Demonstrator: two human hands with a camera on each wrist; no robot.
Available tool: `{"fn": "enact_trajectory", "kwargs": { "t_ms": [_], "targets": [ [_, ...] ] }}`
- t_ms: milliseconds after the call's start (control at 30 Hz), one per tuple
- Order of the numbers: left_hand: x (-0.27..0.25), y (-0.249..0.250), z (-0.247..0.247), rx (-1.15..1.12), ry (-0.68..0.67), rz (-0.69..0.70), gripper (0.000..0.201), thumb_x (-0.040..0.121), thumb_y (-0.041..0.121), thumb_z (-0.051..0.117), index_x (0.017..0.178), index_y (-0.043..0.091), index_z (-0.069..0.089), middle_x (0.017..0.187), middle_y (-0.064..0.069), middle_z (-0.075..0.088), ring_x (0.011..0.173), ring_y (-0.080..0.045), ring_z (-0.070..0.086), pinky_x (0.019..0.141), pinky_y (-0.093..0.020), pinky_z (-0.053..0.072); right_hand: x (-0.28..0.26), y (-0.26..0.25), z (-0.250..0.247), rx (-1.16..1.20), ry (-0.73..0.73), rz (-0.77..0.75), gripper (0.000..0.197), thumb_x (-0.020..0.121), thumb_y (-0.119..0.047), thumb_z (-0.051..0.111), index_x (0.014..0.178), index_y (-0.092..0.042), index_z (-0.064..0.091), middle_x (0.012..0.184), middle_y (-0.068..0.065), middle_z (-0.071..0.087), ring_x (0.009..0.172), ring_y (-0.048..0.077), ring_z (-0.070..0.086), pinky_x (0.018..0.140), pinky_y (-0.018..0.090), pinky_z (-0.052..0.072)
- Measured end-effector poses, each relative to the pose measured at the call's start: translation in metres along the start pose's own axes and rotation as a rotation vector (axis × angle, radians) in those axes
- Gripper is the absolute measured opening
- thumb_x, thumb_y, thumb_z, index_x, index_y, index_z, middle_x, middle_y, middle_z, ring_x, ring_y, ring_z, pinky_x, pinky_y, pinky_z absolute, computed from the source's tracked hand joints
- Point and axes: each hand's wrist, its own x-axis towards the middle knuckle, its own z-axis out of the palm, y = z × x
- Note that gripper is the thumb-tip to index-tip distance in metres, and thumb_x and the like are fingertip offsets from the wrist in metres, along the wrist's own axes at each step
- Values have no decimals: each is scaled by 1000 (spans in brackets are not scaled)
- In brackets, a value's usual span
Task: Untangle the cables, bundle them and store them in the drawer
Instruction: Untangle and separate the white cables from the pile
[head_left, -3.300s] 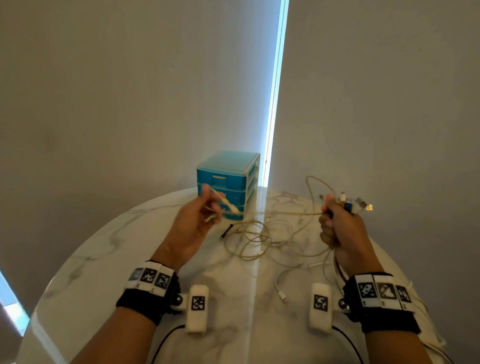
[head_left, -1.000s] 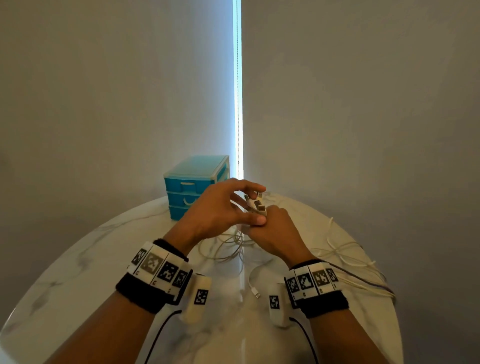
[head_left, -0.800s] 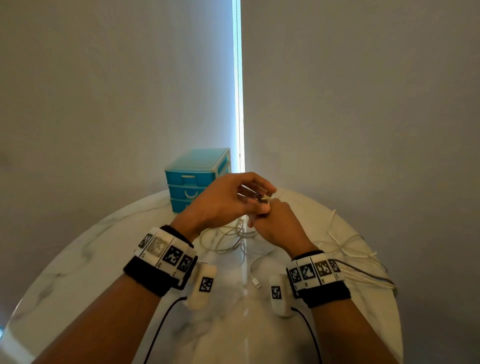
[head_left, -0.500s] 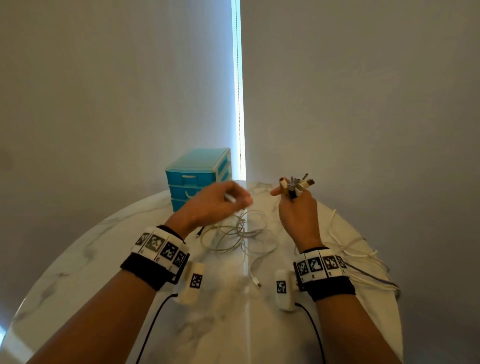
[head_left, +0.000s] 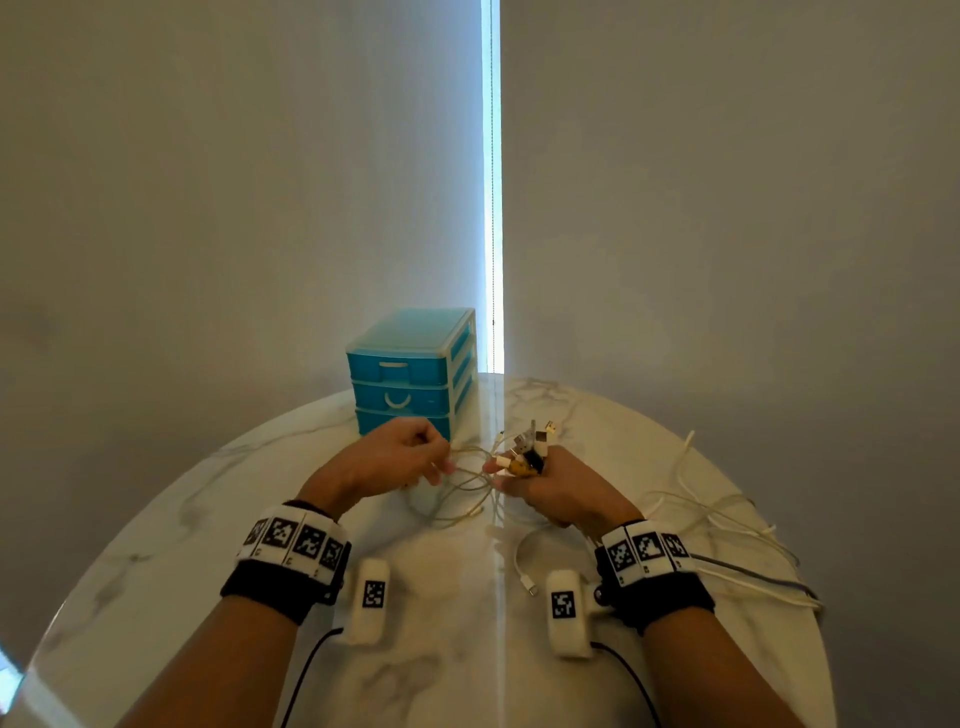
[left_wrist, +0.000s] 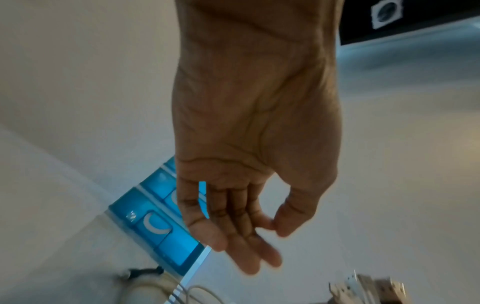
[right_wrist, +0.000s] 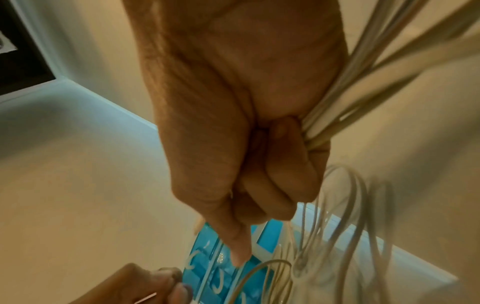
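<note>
Right now I see the right hand (head_left: 563, 488) fisted around a bunch of thin white charging cables (right_wrist: 345, 98), plug ends (head_left: 530, 447) sticking up above its fingers. Left hand (head_left: 387, 460): head view suggests a strand between its fingertips, wrist view shows fingers loose, so I can't tell. Loops hang onto the round white marble worktop (head_left: 441, 649), near the closed blue plastic three-drawer box (head_left: 405, 382).

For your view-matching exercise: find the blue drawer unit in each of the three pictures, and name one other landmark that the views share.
Head: blue drawer unit at centre, on the table's far edge, beyond the left hand.
Left wrist: lower left, partly behind the fingers.
Right wrist: bottom centre, behind cable loops.
Shared landmark: the white cables, bottom edge in left wrist, gripped by the right hand.
</note>
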Motion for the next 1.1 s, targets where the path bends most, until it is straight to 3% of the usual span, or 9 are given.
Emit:
{"fn": "enact_trajectory", "kwargs": {
  "t_ms": [67, 133, 267, 400, 633, 767, 933, 1000, 1100],
  "targets": [
    [-4, -11, -1, -177, 82, -1, 20, 107, 27, 59, 109, 11, 70, 97, 2, 82, 88, -14, 76, 85, -34, 60, 3, 5, 6, -92, -66, 12, 25, 93, -30, 81, 119, -28, 80, 100, -11, 78, 90, -8, 70, 91, 18, 57],
    [-6, -22, 1, -273, 132, 3, 24, 106, 31, 63, 111, 10, 71, 97, 1, 82, 84, -13, 74, 80, -30, 59, 5, 12, 17, -209, -133, 58, 29, 85, -45, 82, 112, -36, 80, 106, -12, 80, 103, 6, 72, 104, 37, 56],
    [-9, -47, 15, -430, 54, -40, 21, 101, 20, 70, 122, 16, 70, 111, 3, 81, 98, -19, 75, 77, -30, 60, 10, 11, 22, -46, -9, 32, 22, 92, -48, 79, 95, -27, 83, 85, -7, 79, 79, 6, 70, 81, 32, 56],
    [-14, -59, 23, -417, -75, -50, 41, 93, 7, 77, 128, 27, 69, 126, 8, 74, 93, -17, 73, 73, -30, 59, 7, 1, 5, 318, 211, 2, 39, 100, -56, 68, 97, -20, 83, 57, -4, 42, 47, 12, 34, 46, 28, 28],
    [-34, -49, 18, -71, -282, 23, 30, 97, 54, 69, 122, 38, 77, 123, 17, 75, 111, 3, 67, 92, -15, 47, 10, 8, -7, 538, 383, 25, 33, 105, -38, 67, 108, -9, 80, 60, -2, 34, 49, 11, 28, 44, 25, 23],
    [-39, -49, 14, 104, -403, 63, 37, 86, 40, 88, 121, 45, 76, 121, 19, 70, 111, 1, 62, 88, -14, 43, 9, 11, -8, 524, 400, 74, 18, 105, -17, 66, 117, -11, 78, 56, -5, 38, 48, 10, 32, 43, 23, 27],
    [-36, -54, 12, 152, -412, 114, 28, 88, 30, 86, 113, 42, 81, 116, 19, 73, 107, -5, 62, 98, -23, 47, 4, 0, -6, 237, 273, 85, 37, 93, 1, 67, 120, -23, 76, 70, -11, 65, 55, 11, 39, 46, 24, 33],
    [-34, -57, 13, 141, -349, 120, 19, 91, 25, 84, 106, 35, 84, 106, 15, 78, 96, 0, 64, 94, -20, 48, 1, -4, -12, 232, 362, 46, 43, 84, 10, 64, 117, -17, 74, 89, -9, 69, 62, 11, 49, 44, 21, 37],
    [-32, -60, 14, 141, -255, 126, 16, 93, 19, 81, 103, 31, 83, 101, 11, 79, 93, -2, 67, 88, -16, 48, -3, -6, -26, 351, 578, -25, 44, 73, 12, 58, 104, -14, 76, 77, -6, 62, 60, 15, 47, 45, 25, 36]
  ]
}}
